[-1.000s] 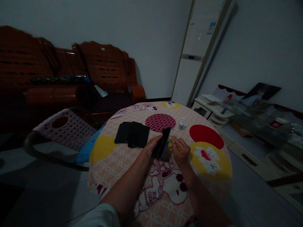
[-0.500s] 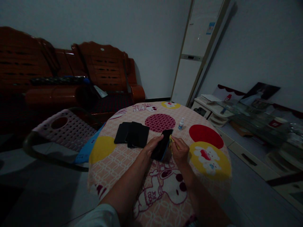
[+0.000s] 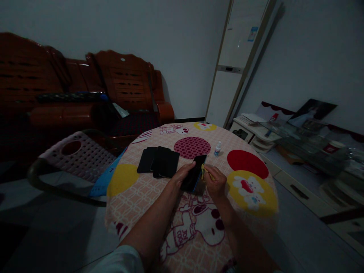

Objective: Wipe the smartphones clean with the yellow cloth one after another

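Note:
My left hand (image 3: pixel 182 175) grips a dark smartphone (image 3: pixel 193 178) by its left side, thumb on the black screen, holding it tilted above the table. A small yellow cloth (image 3: pixel 203 172) is pinched in my right hand (image 3: pixel 215 181), against the phone's right edge. Left of my hands, several flat black devices (image 3: pixel 167 163), which look like phones or tablets, lie overlapping on the tablecloth. Beyond the phone stands a small white bottle (image 3: pixel 217 148) with a blue label, upright.
A patterned cloth covers the round table (image 3: pixel 153 197). A woven chair (image 3: pixel 76 151) stands at its left, and a wooden sofa (image 3: pixel 122 79) lies behind. To the right is a low cabinet (image 3: pixel 295 187) with a glass top and clutter. A tall white air conditioner (image 3: pixel 227 87) stands in the corner.
My right hand and the yellow cloth have shifted slightly left, along the phone's edge. The phone has moved very slightly left too. Other things stay put.

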Available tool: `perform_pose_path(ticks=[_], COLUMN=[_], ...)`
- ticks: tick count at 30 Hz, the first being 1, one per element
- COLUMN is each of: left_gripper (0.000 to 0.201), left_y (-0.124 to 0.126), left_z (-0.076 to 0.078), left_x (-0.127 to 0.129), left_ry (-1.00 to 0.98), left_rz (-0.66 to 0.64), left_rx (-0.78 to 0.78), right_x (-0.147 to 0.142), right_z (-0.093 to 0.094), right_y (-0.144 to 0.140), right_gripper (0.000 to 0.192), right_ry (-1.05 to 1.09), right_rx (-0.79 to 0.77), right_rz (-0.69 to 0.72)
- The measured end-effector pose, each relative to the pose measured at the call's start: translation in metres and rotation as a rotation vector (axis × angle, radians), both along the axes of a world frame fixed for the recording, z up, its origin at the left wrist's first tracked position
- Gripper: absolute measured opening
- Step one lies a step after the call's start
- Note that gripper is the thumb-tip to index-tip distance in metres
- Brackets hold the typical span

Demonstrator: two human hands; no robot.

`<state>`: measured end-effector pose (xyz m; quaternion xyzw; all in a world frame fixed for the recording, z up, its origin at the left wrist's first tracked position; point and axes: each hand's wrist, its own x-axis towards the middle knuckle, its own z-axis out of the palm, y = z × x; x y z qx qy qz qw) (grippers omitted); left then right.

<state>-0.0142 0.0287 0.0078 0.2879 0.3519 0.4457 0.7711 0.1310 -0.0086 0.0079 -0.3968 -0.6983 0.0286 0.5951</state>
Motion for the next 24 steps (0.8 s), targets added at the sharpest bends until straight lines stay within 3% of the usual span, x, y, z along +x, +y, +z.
perform_pose_path(ticks=[24], left_gripper=[0.024], left_y=[-0.0006], left_z=[-0.0017], left_x=[0.0001], left_ry=[-0.045], left_rz=[-0.025], left_rx=[0.015], right_x=[0.0019], right_z=[-0.0005], right_y=[0.0013], right_gripper=[0.021], right_ry=[0.217], right_rx=[-0.206], right_rz=[0.053])
